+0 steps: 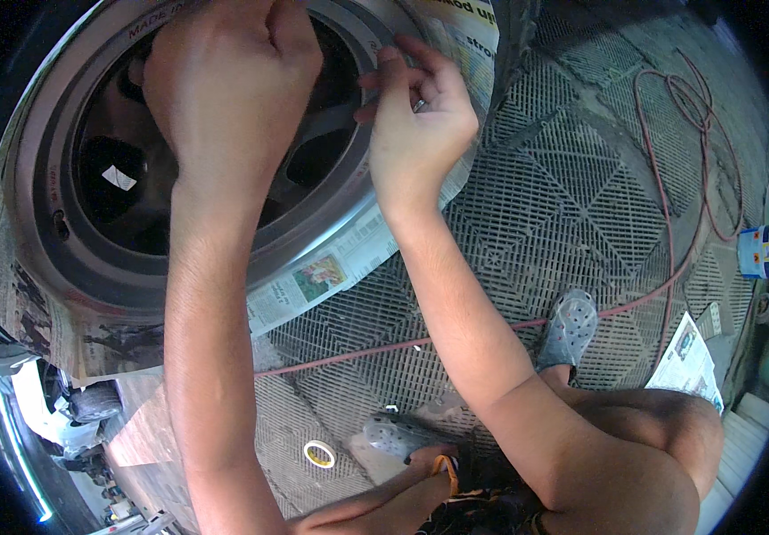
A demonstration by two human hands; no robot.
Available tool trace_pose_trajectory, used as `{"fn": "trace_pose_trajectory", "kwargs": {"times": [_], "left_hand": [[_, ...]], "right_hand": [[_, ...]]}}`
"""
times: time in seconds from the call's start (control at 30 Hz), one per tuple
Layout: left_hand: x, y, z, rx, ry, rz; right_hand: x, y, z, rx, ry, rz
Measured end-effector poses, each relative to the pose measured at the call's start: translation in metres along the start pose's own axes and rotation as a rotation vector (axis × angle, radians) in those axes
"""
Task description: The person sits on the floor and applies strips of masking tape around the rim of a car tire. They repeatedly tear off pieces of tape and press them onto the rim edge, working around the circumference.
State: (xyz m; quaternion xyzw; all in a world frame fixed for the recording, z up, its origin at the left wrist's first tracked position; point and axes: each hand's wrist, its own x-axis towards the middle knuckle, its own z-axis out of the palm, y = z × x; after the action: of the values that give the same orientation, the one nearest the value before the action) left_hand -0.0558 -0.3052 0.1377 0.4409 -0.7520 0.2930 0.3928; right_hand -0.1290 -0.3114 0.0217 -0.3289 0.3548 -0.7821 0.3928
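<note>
A silver-grey car wheel rim (45,201) fills the upper left, with dark openings inside it. Sheets of newspaper (362,254) wrap round the rim, covering much of the dark tyre (516,40). Over the upper middle of the wheel is my left hand (233,85), closed, with its fingertips mostly hidden behind it. My right hand (424,120) is at the rim's right side, beside the newspaper, its fingers curled and its thumb close to the index finger. Whatever either hand holds, if anything, cannot be made out.
A yellow-and-white tape roll (308,451) lies on the grey grated floor (571,178). A red hose (661,187) runs across the floor and coils at the right. Further right are a blue-and-white bucket (756,252) and a loose newspaper sheet (687,361). My feet are below the wheel.
</note>
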Motion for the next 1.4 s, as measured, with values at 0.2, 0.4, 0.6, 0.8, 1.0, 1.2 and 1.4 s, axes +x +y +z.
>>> {"fn": "trace_pose_trajectory", "kwargs": {"times": [0.2, 0.4, 0.6, 0.8, 1.0, 1.2, 1.4], "left_hand": [[-0.034, 0.004, -0.014, 0.054, 0.149, -0.039], [-0.086, 0.010, -0.044, -0.460, 0.086, -0.627], [-0.187, 0.024, -0.065, -0.290, -0.510, -0.439], [-0.348, 0.060, -0.193, -0.363, -1.298, -0.243], [-0.496, 0.125, -0.350, 0.037, -1.369, -1.076], [-0.554, 0.196, -0.343, 0.403, -1.276, -1.436], [-0.592, 0.239, -0.329, 0.523, -1.147, -1.494]], "right_hand": [[-0.049, 0.026, 0.003, -0.091, -0.140, 0.042], [-0.073, 0.006, -0.043, -0.481, -1.349, -0.437], [0.016, -0.044, -0.125, -0.642, -2.117, -0.981], [0.069, -0.115, -0.101, -0.911, -1.753, -1.138], [0.054, -0.110, -0.085, -1.090, -1.893, -1.179], [0.026, -0.031, -0.101, -1.227, -2.056, -1.211], [0.019, -0.007, -0.102, -1.450, -2.169, -1.081]]}}
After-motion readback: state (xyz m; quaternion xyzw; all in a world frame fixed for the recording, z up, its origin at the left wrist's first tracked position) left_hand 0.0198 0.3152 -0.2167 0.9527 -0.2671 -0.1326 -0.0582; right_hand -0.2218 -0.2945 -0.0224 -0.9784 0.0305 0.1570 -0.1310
